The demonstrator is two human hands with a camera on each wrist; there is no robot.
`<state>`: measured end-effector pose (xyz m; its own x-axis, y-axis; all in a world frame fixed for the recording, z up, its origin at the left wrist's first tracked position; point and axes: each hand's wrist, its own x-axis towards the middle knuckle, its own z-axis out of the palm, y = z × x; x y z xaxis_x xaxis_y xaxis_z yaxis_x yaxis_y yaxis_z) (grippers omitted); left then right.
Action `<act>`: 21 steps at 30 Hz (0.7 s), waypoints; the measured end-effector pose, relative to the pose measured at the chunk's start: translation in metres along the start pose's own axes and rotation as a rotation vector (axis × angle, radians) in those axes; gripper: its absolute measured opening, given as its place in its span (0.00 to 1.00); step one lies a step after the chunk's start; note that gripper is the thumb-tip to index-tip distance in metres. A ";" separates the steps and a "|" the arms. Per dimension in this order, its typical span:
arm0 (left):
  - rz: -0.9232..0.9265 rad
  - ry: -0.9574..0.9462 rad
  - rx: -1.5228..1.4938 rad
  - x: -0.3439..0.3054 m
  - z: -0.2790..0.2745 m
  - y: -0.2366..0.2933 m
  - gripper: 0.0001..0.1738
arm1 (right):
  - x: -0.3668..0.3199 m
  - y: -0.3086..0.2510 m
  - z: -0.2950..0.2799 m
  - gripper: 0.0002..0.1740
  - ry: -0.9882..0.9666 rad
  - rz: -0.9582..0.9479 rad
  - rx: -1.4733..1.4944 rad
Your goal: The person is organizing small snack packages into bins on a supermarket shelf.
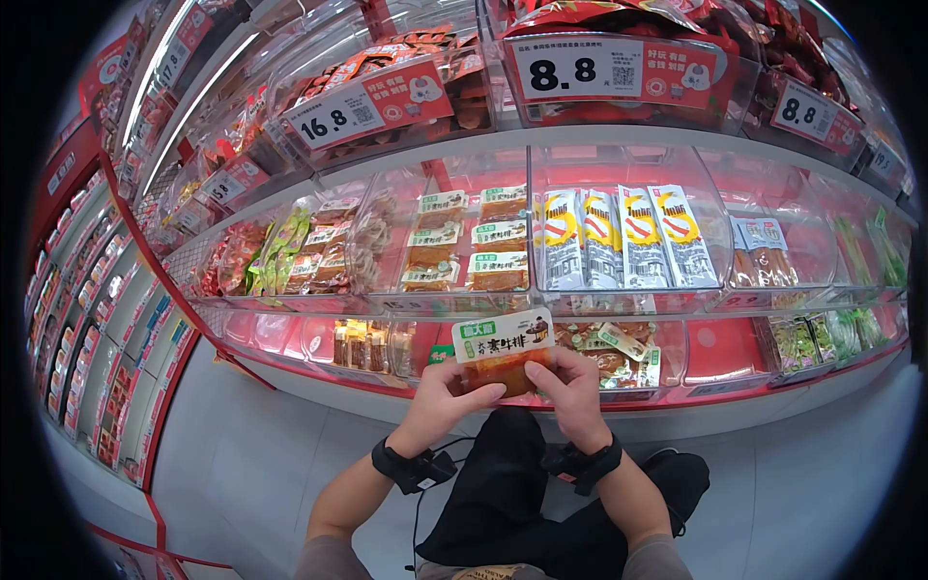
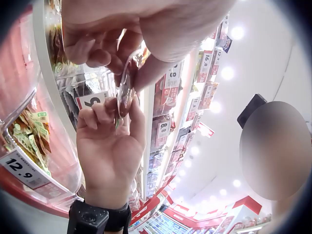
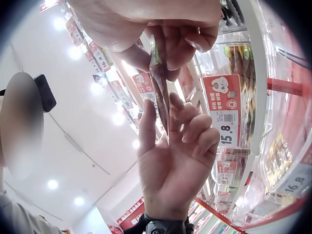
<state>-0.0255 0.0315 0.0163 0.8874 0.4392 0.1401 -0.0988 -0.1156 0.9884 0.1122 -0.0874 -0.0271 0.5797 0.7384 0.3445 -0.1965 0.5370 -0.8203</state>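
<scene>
A flat clear food packet with a white and green label and brown contents is held upright in front of the shelf. My left hand pinches its lower left side, thumb across the front. The lower right side is pinched by my right hand in the same way. Seen edge-on, the packet runs between the left hand above and the right hand below. From the right wrist, the thin packet shows between the right hand and left hand; fingers behind it are partly hidden.
Behind the packet, clear bins hold similar labelled packs and white-yellow packets. A lower shelf edge curves close beyond the hands. Price tags hang above. Crossed legs in black trousers rest on the grey floor.
</scene>
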 end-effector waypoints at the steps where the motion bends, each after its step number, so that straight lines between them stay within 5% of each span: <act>1: -0.009 -0.015 0.017 0.000 -0.001 -0.002 0.17 | 0.000 0.000 -0.001 0.10 -0.029 0.010 -0.012; 6: 0.063 0.018 0.015 -0.006 0.002 0.003 0.20 | 0.000 -0.012 0.003 0.15 -0.218 0.059 -0.098; 21: 0.166 -0.101 -0.023 -0.019 0.013 0.020 0.22 | -0.016 -0.024 0.007 0.16 -0.228 -0.065 -0.103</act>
<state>-0.0387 0.0089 0.0327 0.8986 0.3237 0.2962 -0.2573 -0.1580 0.9533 0.1022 -0.1092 -0.0101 0.3927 0.7831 0.4822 -0.0762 0.5502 -0.8316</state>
